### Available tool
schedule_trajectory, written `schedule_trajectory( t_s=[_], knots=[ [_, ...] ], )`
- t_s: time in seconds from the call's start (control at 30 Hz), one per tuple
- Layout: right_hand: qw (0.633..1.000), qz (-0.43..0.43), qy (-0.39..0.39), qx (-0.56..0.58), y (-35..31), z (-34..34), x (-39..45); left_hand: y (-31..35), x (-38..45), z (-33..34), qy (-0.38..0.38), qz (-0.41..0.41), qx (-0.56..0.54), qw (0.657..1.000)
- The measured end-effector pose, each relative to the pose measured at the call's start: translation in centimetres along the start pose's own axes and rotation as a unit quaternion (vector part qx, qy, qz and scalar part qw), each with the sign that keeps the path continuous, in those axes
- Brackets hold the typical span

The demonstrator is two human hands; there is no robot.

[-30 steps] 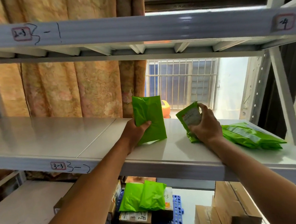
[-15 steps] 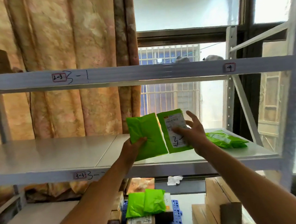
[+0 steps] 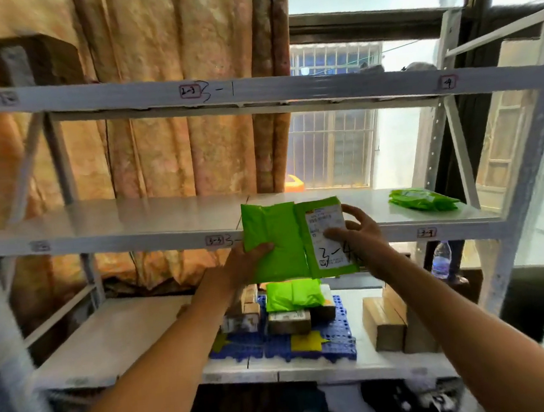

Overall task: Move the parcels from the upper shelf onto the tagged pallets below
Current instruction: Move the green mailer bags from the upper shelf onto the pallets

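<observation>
**Two green parcels held up in front of the shelf**

We hold two flat, bright green plastic mailer parcels side by side in the air, in front of the edge of the grey metal upper shelf (image 3: 116, 221). Our left hand (image 3: 249, 261) grips the plain green parcel (image 3: 274, 239) at its lower left corner, thumb on the front face and fingers hidden behind it. This parcel is smooth and slightly puffy, with a seam running down its right side and no label on the side facing us.

Our right hand (image 3: 360, 237) holds the labelled green parcel (image 3: 327, 237) by its right edge, thumb pressed on the front, the other fingers loosely spread behind and above. A white shipping label covers most of its face, with fine print at the top and "3-4" handwritten in black marker lower down. The two parcels touch or overlap along their inner edges; we cannot tell which.

A small stack of green parcels (image 3: 423, 199) lies at the right end of the upper shelf, well apart from our hands. On the shelf below, a blue plastic pallet (image 3: 340, 342) carries cardboard boxes with two more folded green parcels (image 3: 294, 295) on top.
</observation>
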State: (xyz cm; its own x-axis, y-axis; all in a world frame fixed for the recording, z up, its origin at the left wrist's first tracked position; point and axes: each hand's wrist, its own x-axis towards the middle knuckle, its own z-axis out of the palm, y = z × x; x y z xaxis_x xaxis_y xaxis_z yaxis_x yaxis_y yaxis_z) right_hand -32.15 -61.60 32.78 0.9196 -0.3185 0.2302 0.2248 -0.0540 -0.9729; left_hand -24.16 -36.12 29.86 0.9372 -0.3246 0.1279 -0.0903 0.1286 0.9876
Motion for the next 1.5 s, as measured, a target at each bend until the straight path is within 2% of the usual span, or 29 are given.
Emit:
schedule_trajectory(
  t_s=[0.13, 0.2, 0.33, 0.47, 0.7, 0.9, 1.0, 1.17, 1.33, 1.5],
  knots=[
    [0.997, 0.056, -0.002, -0.055, 4.8, 0.2, -1.7, -5.1, -1.5, -2.6, 0.004, -0.053, 0.002, 0.999],
    [0.994, 0.081, 0.012, -0.072, 7.3, -0.2, -1.5, -7.5, -1.1, -3.2, 0.010, -0.109, -0.009, 0.994],
    [0.986, 0.149, 0.027, -0.071, 12.2, -1.5, 0.0, -11.5, 1.1, -3.5, 0.028, -0.175, 0.011, 0.984],
    [0.975, 0.205, 0.055, -0.062, 17.3, -2.2, 3.6, -16.0, 6.3, -2.7, 0.050, -0.193, 0.039, 0.979],
    [0.960, 0.245, 0.103, -0.091, 26.9, -1.1, 15.2, -23.5, 19.2, 0.5, 0.092, -0.204, 0.140, 0.964],
    [0.943, 0.282, 0.088, -0.151, 31.9, 0.1, 23.1, -27.1, 26.1, 1.7, 0.109, -0.221, 0.241, 0.939],
    [0.929, 0.297, 0.038, -0.216, 33.2, 0.7, 23.8, -28.6, 27.4, 2.0, 0.077, -0.234, 0.313, 0.917],
    [0.896, 0.243, -0.022, -0.371, 33.9, 0.4, 23.5, -29.3, 27.4, 2.6, 0.028, -0.257, 0.447, 0.856],
    [0.839, 0.163, -0.036, -0.518, 32.2, -0.2, 22.4, -27.8, 26.1, 2.8, 0.031, -0.202, 0.527, 0.825],
    [0.783, 0.019, -0.090, -0.615, 29.6, -0.1, 19.0, -24.9, 23.3, 3.2, -0.030, -0.147, 0.577, 0.802]
  ],
)
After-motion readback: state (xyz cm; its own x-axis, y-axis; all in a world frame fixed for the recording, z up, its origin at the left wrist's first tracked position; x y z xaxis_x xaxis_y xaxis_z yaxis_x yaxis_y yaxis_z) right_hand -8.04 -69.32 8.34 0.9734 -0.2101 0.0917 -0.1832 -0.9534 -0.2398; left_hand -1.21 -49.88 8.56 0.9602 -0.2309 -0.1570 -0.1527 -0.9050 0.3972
